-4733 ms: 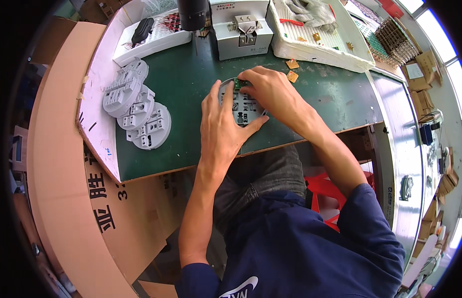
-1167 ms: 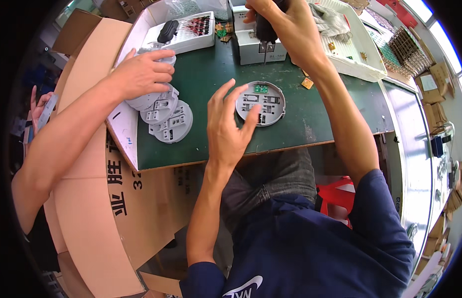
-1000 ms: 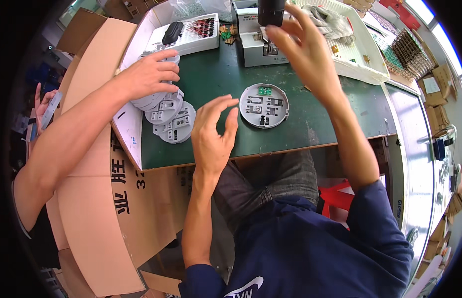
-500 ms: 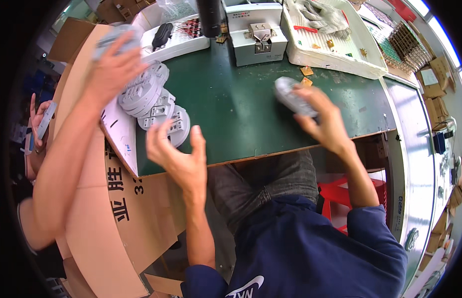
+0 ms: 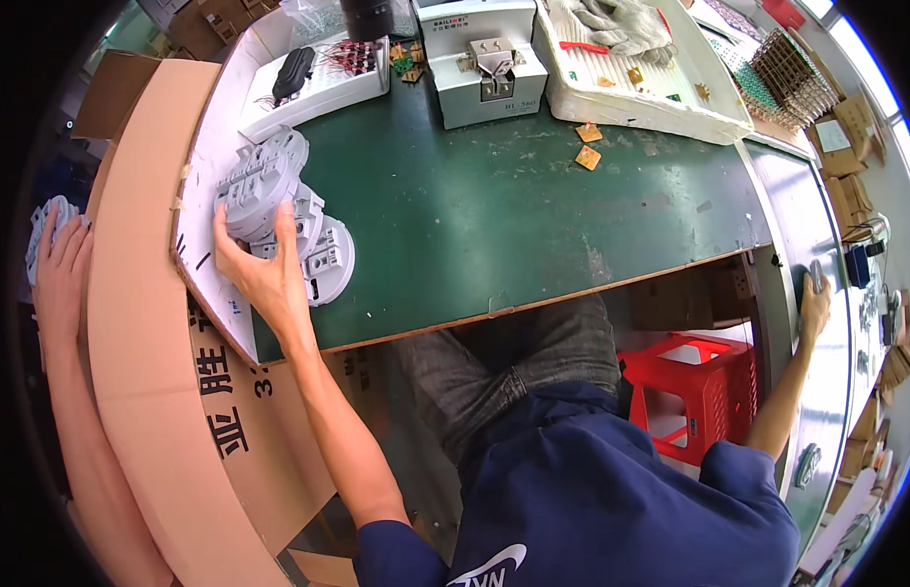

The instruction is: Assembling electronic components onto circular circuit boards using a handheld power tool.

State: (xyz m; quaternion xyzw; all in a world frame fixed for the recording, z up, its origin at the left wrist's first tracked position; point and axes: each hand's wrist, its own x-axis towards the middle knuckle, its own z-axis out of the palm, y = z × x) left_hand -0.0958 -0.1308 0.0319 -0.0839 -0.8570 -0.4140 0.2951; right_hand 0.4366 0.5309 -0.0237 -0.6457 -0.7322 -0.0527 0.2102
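Observation:
At the left of the green table, a pile of grey round plastic housings (image 5: 264, 191) with moulded slots leans against a white board. My left hand (image 5: 264, 269) is closed on a housing in the pile, thumb on one side and fingers on the other. Lower housings (image 5: 332, 259) of the pile show to the right of that hand. Far to the right, over the side bench, my right hand (image 5: 815, 308) grips another grey plastic housing (image 5: 817, 274), seen nearly edge-on and small.
At the back stand a grey machine (image 5: 494, 93), a white foam tray (image 5: 650, 112) with gloves, and another tray (image 5: 318, 93) with wired parts. Small yellow boards (image 5: 589, 157) lie before the machine. Beyond a cardboard wall (image 5: 142, 323), a co-worker's hand (image 5: 62, 284) holds a grey housing.
My left hand has moved left and closed on a housing in the pile. My right hand has carried its housing from the table to the side bench. The co-worker's hand has withdrawn leftward from the pile.

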